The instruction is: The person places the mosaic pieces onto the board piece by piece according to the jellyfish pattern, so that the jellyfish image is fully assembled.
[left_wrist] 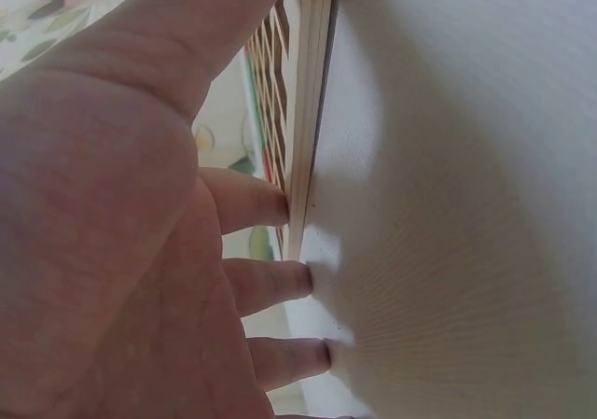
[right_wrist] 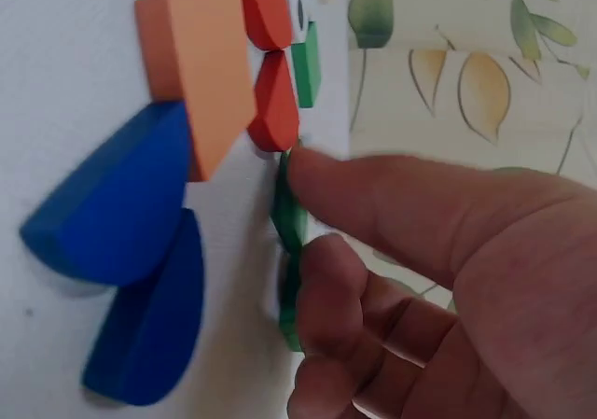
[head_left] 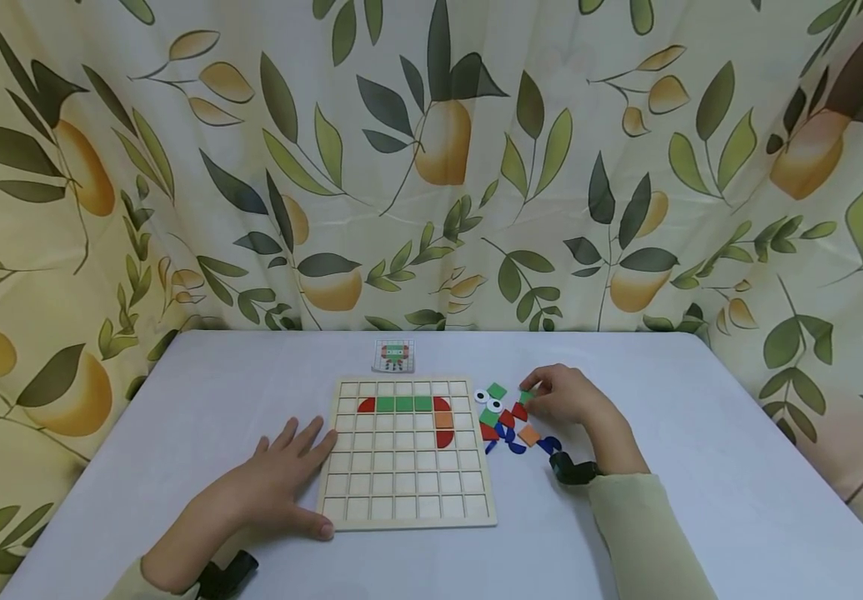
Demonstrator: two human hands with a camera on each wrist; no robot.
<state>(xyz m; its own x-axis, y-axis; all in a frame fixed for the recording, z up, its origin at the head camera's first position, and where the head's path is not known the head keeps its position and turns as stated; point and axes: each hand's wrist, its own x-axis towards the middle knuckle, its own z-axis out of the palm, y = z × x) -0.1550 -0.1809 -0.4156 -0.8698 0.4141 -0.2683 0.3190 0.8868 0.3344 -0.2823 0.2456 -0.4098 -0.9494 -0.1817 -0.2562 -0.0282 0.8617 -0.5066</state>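
A wooden grid board (head_left: 394, 483) lies on the table. In its upper rows sit green squares (head_left: 404, 404), an orange square (head_left: 442, 421) and red rounded pieces (head_left: 444, 438). My left hand (head_left: 269, 479) is spread at the board's left side, fingers fairly straight, fingertips and thumb along its edge (left_wrist: 303, 111). To the right of the board, my right hand (head_left: 569, 396) has curled fingers and pinches a green block (right_wrist: 290, 204) between thumb and index finger. Another stretch of green (right_wrist: 291, 307) shows below, partly hidden by the fingers.
Loose pieces lie between board and right hand: white eye pieces (head_left: 494, 406), a green square (head_left: 496, 390), red pieces (right_wrist: 276, 106), an orange block (right_wrist: 210, 74) and blue half-rounds (right_wrist: 121, 200). A small picture card (head_left: 394, 355) lies behind the board. A patterned curtain (head_left: 401, 208) hangs behind the table.
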